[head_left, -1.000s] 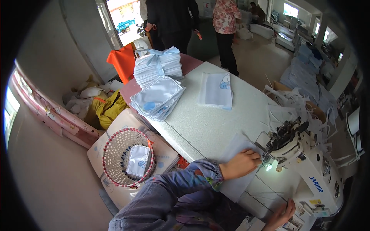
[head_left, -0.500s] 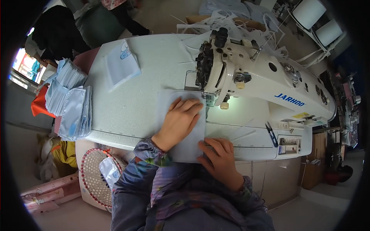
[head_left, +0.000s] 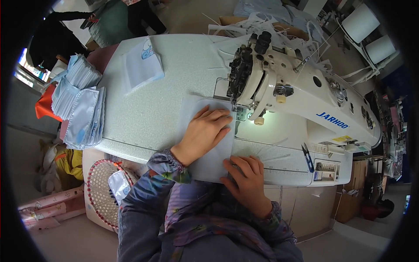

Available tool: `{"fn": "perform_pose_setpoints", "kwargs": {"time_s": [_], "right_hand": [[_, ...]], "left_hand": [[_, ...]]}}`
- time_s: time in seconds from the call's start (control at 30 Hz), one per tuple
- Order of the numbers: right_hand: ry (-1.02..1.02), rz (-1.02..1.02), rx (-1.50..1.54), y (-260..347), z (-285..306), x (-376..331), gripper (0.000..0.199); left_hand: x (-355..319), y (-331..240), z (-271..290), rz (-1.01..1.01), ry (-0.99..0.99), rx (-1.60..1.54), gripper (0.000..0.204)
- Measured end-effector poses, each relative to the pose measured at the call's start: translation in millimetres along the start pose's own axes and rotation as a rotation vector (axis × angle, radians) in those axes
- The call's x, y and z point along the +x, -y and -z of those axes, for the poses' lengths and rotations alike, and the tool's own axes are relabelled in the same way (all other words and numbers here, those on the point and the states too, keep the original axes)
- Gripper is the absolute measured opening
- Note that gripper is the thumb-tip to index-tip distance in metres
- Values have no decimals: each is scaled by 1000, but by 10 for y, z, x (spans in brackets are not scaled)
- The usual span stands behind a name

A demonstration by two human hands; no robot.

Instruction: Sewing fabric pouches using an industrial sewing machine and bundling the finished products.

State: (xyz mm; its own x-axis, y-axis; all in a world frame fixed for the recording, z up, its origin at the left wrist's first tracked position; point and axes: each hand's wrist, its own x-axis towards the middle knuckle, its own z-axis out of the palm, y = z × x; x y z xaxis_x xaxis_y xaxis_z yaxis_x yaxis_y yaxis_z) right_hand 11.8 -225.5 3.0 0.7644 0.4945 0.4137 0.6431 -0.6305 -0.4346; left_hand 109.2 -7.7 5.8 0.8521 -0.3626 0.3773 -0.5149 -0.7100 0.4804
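Both hands flat, fingers spread: left hand (head_left: 205,133) and right hand (head_left: 246,177) press the cloth (head_left: 209,163) on the counter (head_left: 144,113). Left fingertips sit near the needle (head_left: 239,111) (a slip could prick them).

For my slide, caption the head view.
Both hands, left hand and right hand, press pale fabric flat beside a white sewing machine.
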Motion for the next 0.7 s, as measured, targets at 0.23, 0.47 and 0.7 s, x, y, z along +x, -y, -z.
{"fn": "perform_pose_setpoints", "kwargs": {"time_s": [0.23, 0.47, 0.7], "right_hand": [[-110, -150, 69, -167, 276, -49, 48], [-352, -544, -480, -1167, 976, -617, 27], [-348, -721, 9, -1016, 824, -382, 20]], "left_hand": [[29, 162, -60, 6, -111, -29, 29], [137, 141, -44, 163, -149, -19, 16], [47, 140, 21, 123, -144, 117, 17]]}}
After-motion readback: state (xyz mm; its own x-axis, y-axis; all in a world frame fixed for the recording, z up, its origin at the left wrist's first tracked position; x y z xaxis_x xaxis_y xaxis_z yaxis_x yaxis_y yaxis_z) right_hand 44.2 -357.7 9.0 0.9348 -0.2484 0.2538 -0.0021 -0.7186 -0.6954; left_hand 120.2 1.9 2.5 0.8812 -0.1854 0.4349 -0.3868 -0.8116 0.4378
